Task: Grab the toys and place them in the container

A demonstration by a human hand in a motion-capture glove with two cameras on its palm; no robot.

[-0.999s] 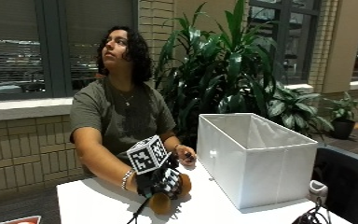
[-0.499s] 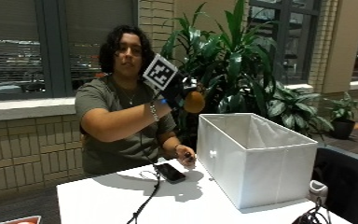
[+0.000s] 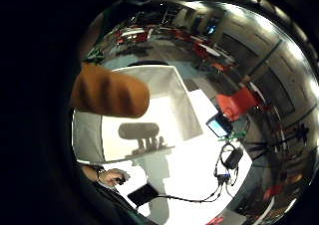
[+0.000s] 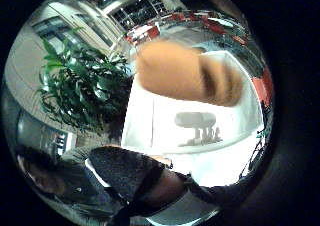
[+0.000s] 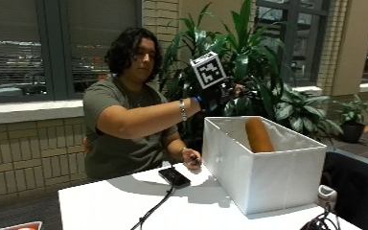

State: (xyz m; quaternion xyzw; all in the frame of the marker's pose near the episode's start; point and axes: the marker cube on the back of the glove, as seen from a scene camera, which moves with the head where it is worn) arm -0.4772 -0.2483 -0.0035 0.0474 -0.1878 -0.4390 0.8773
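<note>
An orange-brown, sausage-shaped toy [image 5: 258, 135] stands on end inside the white box container [image 5: 267, 177], apart from any hand. My gloved right hand [image 5: 222, 96] hovers above the box's near-left corner with its fingers spread, holding nothing. In both palm views the toy [image 3: 109, 91] [image 4: 185, 73] hangs over the container's white inside [image 3: 179, 105] [image 4: 145, 121], where the hand's shadow falls on the floor of the box.
The person's bare left hand [image 5: 191, 162] rests on the white table [image 5: 107, 206] beside a black device [image 5: 174, 176] with a cable running to the front edge. A large potted plant [image 5: 247, 52] stands behind the box. A dark chair [image 5: 356, 187] sits at the right.
The gloved hand lifted the toy from the table, carried it up and right over the container, and let it go. The toy now stands in the box.
</note>
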